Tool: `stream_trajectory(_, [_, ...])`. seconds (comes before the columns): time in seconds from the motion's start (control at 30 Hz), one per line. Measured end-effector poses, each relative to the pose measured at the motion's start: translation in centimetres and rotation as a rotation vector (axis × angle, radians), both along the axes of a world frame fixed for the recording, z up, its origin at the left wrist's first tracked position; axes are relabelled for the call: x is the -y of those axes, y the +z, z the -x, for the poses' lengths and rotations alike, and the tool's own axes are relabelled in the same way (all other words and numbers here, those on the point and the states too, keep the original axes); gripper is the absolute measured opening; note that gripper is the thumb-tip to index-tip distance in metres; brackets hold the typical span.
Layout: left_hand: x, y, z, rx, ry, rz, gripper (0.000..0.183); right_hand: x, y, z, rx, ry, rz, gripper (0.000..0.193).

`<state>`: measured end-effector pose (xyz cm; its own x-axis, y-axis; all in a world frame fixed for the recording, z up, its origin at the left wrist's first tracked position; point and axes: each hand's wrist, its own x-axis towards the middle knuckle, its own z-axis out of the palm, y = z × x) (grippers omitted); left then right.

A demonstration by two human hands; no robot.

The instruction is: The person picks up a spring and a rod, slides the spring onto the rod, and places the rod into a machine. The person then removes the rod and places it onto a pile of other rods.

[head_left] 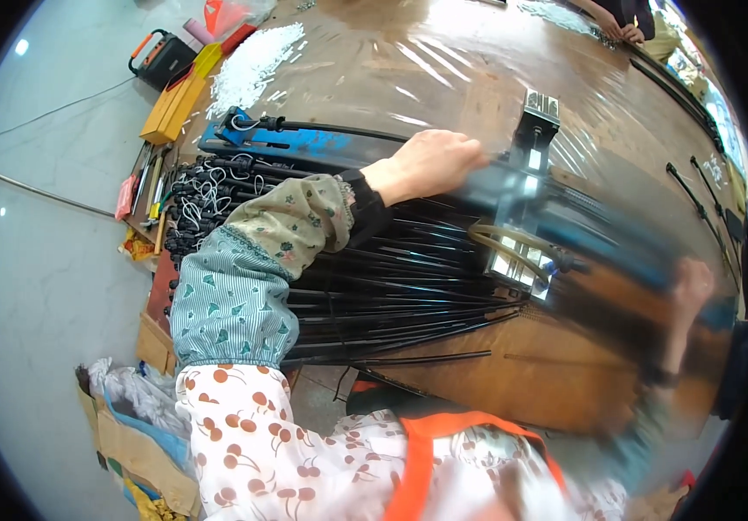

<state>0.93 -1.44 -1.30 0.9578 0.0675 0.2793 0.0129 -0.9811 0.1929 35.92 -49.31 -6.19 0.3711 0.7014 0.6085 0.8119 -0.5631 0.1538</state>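
Note:
A long blue fixture [317, 144] lies across the table, with a thin black rod [339, 130] running along it. My left hand [435, 163] is closed at the rod, near a metal pneumatic cylinder [537, 122]; its fingertips are partly hidden. At the far right, my right hand [694, 282] is smeared by motion beside a blurred dark, bluish length [622, 243], and its fingers cannot be made out. Under my left arm lies a thick bundle of black rods [383, 282], their left ends tangled with white cord loops [205, 195]. A yellowish hose [513, 239] curves over the cylinder's mount.
White short tubes [257, 65] are heaped at the back left, near a yellow box [174, 108] and a black-orange case [164, 59]. Hand tools [150, 182] line the left edge. Another person's hands [626, 33] are at the far right. Loose black rods [700, 200] lie right.

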Motion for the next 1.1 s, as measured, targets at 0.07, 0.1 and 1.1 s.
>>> stream_trajectory(0.07, [-0.1, -0.1, -0.3, 0.066, -0.041, 0.015, 0.029, 0.9, 0.0, 0.6, 0.019, -0.026, 0.012, 0.013])
stream_trajectory(0.1, [-0.2, -0.2, -0.3, 0.127, -0.075, 0.033, 0.029, 0.3, 0.6, 2.1, 0.048, 0.002, 0.0, 0.018])
stream_trajectory(1.1, [-0.3, -0.3, -2.2, 0.299, -0.127, -0.263, 0.009, -12.8, 2.1, 21.0, -0.876, 0.412, -0.002, 0.026])
